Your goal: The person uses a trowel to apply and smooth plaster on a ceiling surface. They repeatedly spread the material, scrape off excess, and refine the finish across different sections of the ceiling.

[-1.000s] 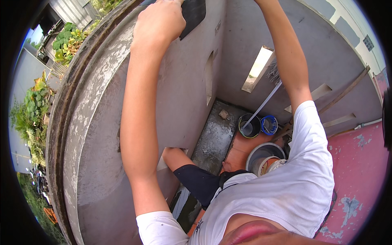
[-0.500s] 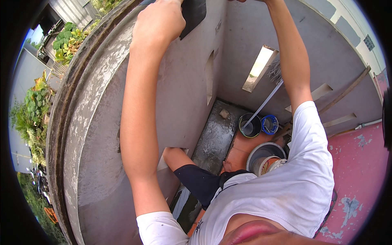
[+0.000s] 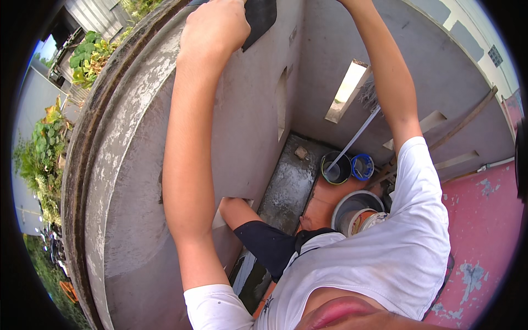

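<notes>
At the top edge, my left hand (image 3: 213,26) shows its back and wrist, with the knuckles bent and the fingertips cut off. A black flat piece (image 3: 260,23) with a rounded corner lies against the grey wall (image 3: 242,126) right by this hand, which appears closed on it. What the piece is, I cannot make out. My right forearm (image 3: 388,71) reaches up past the inner wall, and its hand is beyond the top edge.
A mop (image 3: 355,135) stands in a black bucket (image 3: 336,175), beside a blue-rimmed bucket (image 3: 362,167). Nearer is a large grey tub (image 3: 344,206). A stone (image 3: 301,152) lies on the ledge. A wooden pole (image 3: 465,118) leans at the right, above a pink surface (image 3: 484,220).
My right hand has moved up and out of view, its forearm shifting slightly left. The left hand stays almost where it was beside the black piece.
</notes>
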Tool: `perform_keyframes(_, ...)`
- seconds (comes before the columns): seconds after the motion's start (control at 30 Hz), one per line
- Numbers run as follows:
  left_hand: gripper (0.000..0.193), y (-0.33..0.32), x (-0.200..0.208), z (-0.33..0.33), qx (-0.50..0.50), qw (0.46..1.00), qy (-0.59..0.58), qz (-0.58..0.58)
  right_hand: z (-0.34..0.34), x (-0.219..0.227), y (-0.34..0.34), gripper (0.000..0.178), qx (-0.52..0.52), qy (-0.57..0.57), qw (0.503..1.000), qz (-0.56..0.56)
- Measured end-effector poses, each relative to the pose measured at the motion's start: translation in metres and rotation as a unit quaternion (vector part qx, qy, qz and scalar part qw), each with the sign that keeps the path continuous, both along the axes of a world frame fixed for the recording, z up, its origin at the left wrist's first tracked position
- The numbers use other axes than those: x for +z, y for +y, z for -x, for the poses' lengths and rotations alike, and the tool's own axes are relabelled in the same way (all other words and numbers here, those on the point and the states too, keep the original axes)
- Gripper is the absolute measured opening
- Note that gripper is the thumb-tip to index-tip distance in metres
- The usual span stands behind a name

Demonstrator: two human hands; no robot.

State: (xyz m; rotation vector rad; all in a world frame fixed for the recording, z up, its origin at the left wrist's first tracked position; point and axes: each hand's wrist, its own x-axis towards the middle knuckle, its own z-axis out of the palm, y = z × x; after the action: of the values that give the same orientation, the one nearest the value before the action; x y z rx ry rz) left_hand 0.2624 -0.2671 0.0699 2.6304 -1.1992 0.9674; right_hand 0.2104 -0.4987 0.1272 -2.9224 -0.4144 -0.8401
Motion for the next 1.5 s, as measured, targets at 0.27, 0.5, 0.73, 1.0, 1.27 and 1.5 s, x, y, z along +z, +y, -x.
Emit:
perform_keyframes(0.27, 0.044, 0.000, -0.001, 0.002, 0.006, 1.000, 0.012, 0.003, 0.029, 0.005, 0.011, 0.052, 0.039, 0.107, 0.993, -0.016)
perform_keyframes(0.5, 0.045, -0.007, 0.003, 0.001, -0.012, 1.000, 0.001, 0.008, 0.040, 0.004, -0.010, 0.054, 0.112, 0.230, 0.951, -0.176)
perform_keyframes(0.73, 0.045, -0.004, 0.002, -0.004, -0.017, 1.000, -0.002, -0.003, 0.041, -0.002, -0.005, 0.055, 0.117, 0.284, 0.910, -0.278)
perform_keyframes(1.0, 0.045, -0.005, 0.001, -0.002, -0.026, 1.000, -0.010, 0.006, 0.015, -0.020, -0.026, 0.054, 0.183, 0.178, 0.952, -0.170)
perform_keyframes(1.27, 0.045, -0.007, 0.004, -0.001, -0.029, 0.999, 0.020, 0.002, -0.027, -0.007, -0.094, 0.053, -0.029, 0.065, 0.997, -0.024)
perform_keyframes(1.5, 0.048, -0.003, 0.011, -0.002, -0.044, 0.997, 0.059, 0.000, 0.121, -0.070, -0.010, 0.036, -0.331, -0.193, 0.907, -0.175)
